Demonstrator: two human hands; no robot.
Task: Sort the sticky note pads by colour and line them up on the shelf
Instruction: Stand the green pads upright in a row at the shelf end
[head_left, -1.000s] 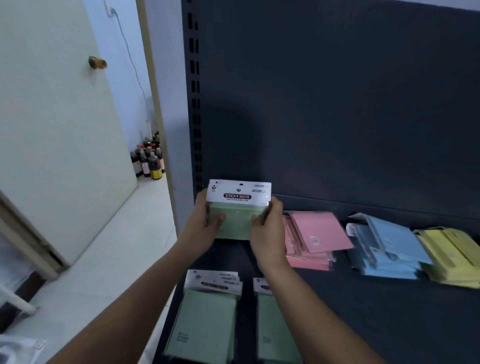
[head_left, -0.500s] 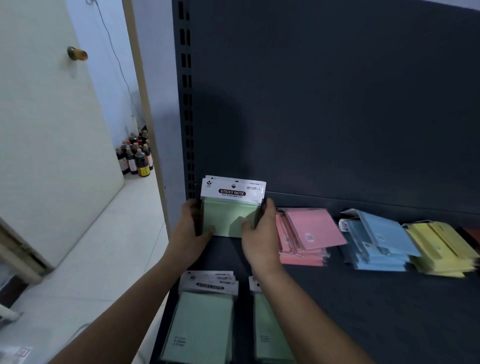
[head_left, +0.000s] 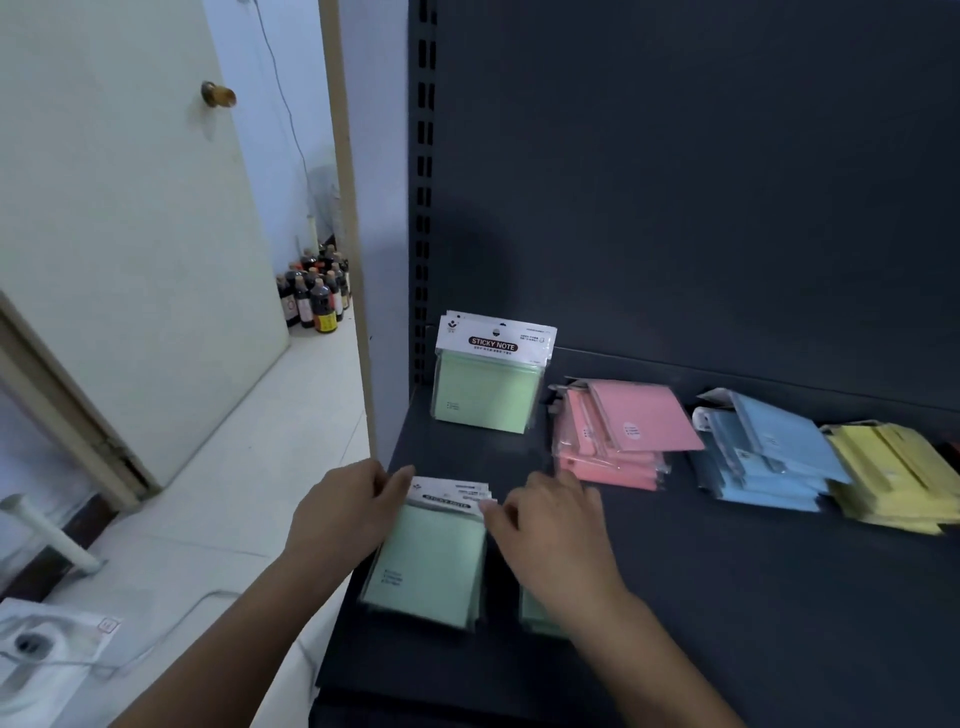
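Left hand (head_left: 345, 514) curls round the green stack (head_left: 431, 566) at 6 o'clock on the shelf (head_left: 727, 597), right hand (head_left: 553, 530) loosely touching its header: best square the edges, then lift evenly toward the upright green pads (head_left: 488, 384) at 12 o'clock

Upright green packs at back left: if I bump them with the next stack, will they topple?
Probably tip easily: the upright green sticky note packs stand on a narrow bottom edge, apparently leaning on the back panel. Their glossy wrap likely slides on the shelf. Several packs together, so likely stiff.
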